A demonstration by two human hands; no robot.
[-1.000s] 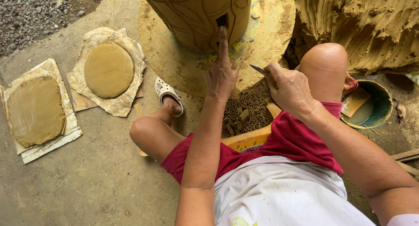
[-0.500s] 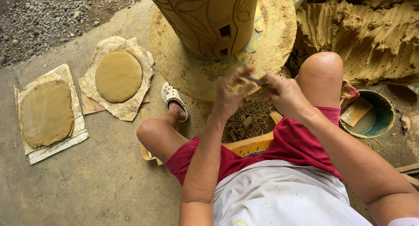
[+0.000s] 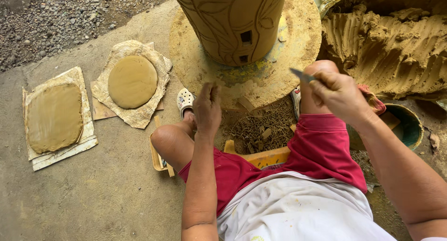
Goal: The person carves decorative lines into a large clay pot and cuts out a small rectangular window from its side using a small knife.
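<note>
Both hands have come back from the clay pot (image 3: 233, 24), which stands upright on its round clay-caked turntable (image 3: 298, 45) at twelve o'clock from the seated person. A second ago the left hand (image 3: 207, 110) had a finger up at the small square opening cut in the pot wall; it now hangs clear of the pot at about eleven o'clock, fingers loosely curled, grasping nothing that can be seen. The right hand (image 3: 340, 94) has pulled back with it and is clenched on a thin blade (image 3: 301, 75), tip pointing toward the pot but well apart from it, over the right knee at one o'clock. Two square cut-outs show in the wall, among incised leaf lines. Clay trimmings (image 3: 260, 127) lie heaped between the knees, below the turntable edge. In my judgement a cut has just been finished and the piece cleared. Two flat clay slabs (image 3: 132, 81) rest on paper on the floor at ten o'clock, untouched.
</note>
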